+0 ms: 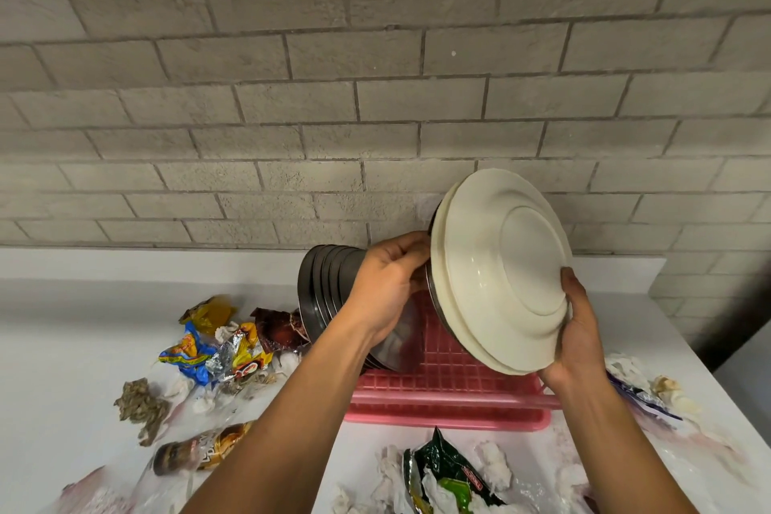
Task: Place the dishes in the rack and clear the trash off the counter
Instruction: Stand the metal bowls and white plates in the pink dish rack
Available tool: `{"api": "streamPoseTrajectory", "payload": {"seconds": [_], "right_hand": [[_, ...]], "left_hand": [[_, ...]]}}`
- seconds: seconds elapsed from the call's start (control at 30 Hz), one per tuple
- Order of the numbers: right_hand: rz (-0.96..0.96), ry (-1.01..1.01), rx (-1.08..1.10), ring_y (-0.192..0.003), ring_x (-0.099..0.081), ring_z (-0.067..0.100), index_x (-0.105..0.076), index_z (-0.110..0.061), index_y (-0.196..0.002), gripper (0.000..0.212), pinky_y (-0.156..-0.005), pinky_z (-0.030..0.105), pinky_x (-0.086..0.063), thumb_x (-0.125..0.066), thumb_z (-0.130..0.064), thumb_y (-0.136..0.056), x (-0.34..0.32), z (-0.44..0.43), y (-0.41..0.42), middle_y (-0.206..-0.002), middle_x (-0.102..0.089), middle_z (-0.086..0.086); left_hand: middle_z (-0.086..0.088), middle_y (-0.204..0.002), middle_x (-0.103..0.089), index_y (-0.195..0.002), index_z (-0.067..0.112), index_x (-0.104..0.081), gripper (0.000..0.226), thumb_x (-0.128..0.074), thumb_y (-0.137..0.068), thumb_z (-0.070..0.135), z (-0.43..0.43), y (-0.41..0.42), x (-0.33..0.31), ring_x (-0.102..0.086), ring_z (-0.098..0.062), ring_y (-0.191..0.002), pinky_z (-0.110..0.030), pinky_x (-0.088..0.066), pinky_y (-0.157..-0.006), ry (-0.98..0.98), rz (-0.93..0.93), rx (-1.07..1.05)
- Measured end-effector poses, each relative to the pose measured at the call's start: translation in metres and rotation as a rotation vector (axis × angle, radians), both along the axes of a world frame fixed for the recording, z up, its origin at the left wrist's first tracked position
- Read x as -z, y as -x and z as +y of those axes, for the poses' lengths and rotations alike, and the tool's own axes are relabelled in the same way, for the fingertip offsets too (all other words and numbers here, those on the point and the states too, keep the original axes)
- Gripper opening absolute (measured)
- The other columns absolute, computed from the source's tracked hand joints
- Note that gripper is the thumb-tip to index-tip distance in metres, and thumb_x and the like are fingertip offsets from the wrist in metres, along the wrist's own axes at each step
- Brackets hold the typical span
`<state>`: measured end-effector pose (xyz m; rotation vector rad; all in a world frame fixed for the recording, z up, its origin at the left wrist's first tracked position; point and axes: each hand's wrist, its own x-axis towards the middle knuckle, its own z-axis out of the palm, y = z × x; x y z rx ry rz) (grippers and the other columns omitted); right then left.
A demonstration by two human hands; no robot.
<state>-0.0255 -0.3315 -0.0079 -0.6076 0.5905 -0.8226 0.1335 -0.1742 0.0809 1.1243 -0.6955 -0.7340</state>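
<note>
Left hand (388, 288), right hand (578, 340) — on cream plates (500, 263)

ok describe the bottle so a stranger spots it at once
Start at the pink rack on the counter. Left of it, near the front edge, the bottle lies on its side. Around it lie crumpled wrappers and tissue; it alone is a brown, dark-capped cylinder.

White counter (62, 330): pink rack (450, 401), snack wrappers (217, 351), tissue wads (494, 463), brown bottle (200, 449) lying.
</note>
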Motion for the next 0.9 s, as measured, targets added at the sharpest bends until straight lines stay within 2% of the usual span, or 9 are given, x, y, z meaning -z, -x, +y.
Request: {"api": "streamPoseTrajectory", "payload": {"seconds": [0.1, 0.23, 0.37, 0.47, 0.57, 0.77, 0.83, 0.9], "right_hand": [[0.027, -0.007, 0.010, -0.121, -0.066, 0.035, -0.069, -0.023, -0.131, 0.056, -0.099, 0.054, -0.054, -0.074, -0.054, -0.085, -0.001, 0.000, -0.001, -0.128, -0.072, 0.008], [0.027, -0.019, 0.028, -0.120, -0.067, 0.035, -0.070, -0.022, -0.130, 0.058, -0.097, 0.053, -0.055, -0.076, -0.053, -0.082, -0.004, 0.000, -0.005, -0.127, -0.073, 0.009], [0.014, -0.017, 0.062, -0.120, -0.067, 0.035, -0.070, -0.022, -0.129, 0.056, -0.101, 0.055, -0.054, -0.077, -0.052, -0.082, -0.008, -0.001, -0.008, -0.127, -0.073, 0.008], [0.016, -0.016, 0.115, -0.119, -0.068, 0.034, -0.070, -0.023, -0.129, 0.057, -0.103, 0.056, -0.053, -0.079, -0.051, -0.081, -0.012, -0.003, -0.006, -0.125, -0.074, 0.007], [0.025, -0.013, 0.137, -0.119, -0.068, 0.033, -0.070, -0.023, -0.129, 0.057, -0.103, 0.056, -0.053, -0.080, -0.051, -0.080, -0.017, -0.005, -0.005, -0.125, -0.074, 0.006], [-0.007, -0.024, 0.102, -0.118, -0.068, 0.033, -0.071, -0.026, -0.127, 0.056, -0.102, 0.059, -0.052, -0.081, -0.051, -0.078, -0.019, -0.013, 0.001, -0.125, -0.074, 0.006], [-0.027, -0.037, 0.075, -0.120, -0.068, 0.034, -0.069, -0.027, -0.131, 0.056, -0.102, 0.059, -0.053, -0.078, -0.052, -0.082, -0.018, -0.016, 0.003, -0.128, -0.073, 0.006], [-0.033, -0.054, 0.086, -0.117, -0.069, 0.032, -0.069, -0.028, -0.130, 0.051, -0.093, 0.054, -0.058, -0.072, -0.053, -0.086, -0.016, -0.016, 0.004, -0.124, -0.075, 0.004]], "left_hand": [[-0.003, -0.092, -0.079, -0.087, 0.021, -0.081, 0.031, -0.058, -0.096, 0.002, -0.004, 0.001, -0.001, -0.073, -0.015, -0.091, -0.026, -0.054, -0.085, -0.005, -0.089, -0.134], [-0.004, -0.090, -0.079, -0.090, 0.018, -0.080, 0.018, -0.064, -0.094, 0.010, -0.006, 0.003, -0.004, -0.073, -0.014, -0.086, -0.021, -0.056, -0.076, -0.008, -0.169, -0.283], [-0.014, -0.084, -0.073, -0.088, 0.010, -0.075, 0.018, -0.060, -0.097, 0.012, -0.006, 0.007, -0.013, -0.065, -0.012, -0.075, -0.020, -0.052, -0.070, 0.015, -0.247, -0.390], [-0.017, -0.087, -0.072, -0.088, 0.010, -0.074, 0.019, -0.059, -0.098, 0.011, -0.004, 0.006, -0.019, -0.064, -0.015, -0.077, -0.018, -0.051, -0.071, 0.036, -0.303, -0.422], [-0.013, -0.087, -0.074, -0.089, 0.012, -0.075, 0.020, -0.058, -0.100, 0.012, -0.003, 0.005, -0.023, -0.066, -0.014, -0.079, -0.020, -0.052, -0.075, 0.058, -0.317, -0.421], [-0.004, -0.083, -0.075, -0.087, 0.023, -0.075, 0.023, -0.059, -0.100, 0.014, -0.004, 0.000, -0.021, -0.066, -0.006, -0.076, -0.015, -0.051, -0.071, 0.071, -0.352, -0.525], [-0.005, -0.080, -0.073, -0.087, 0.018, -0.073, 0.021, -0.058, -0.101, 0.015, -0.006, -0.007, -0.017, -0.065, -0.007, -0.073, -0.020, -0.051, -0.069, 0.040, -0.365, -0.597], [-0.005, -0.080, -0.073, -0.090, 0.016, -0.072, 0.020, -0.056, -0.102, 0.016, -0.009, -0.015, -0.010, -0.064, -0.007, -0.071, -0.021, -0.049, -0.069, 0.006, -0.375, -0.657]]}}
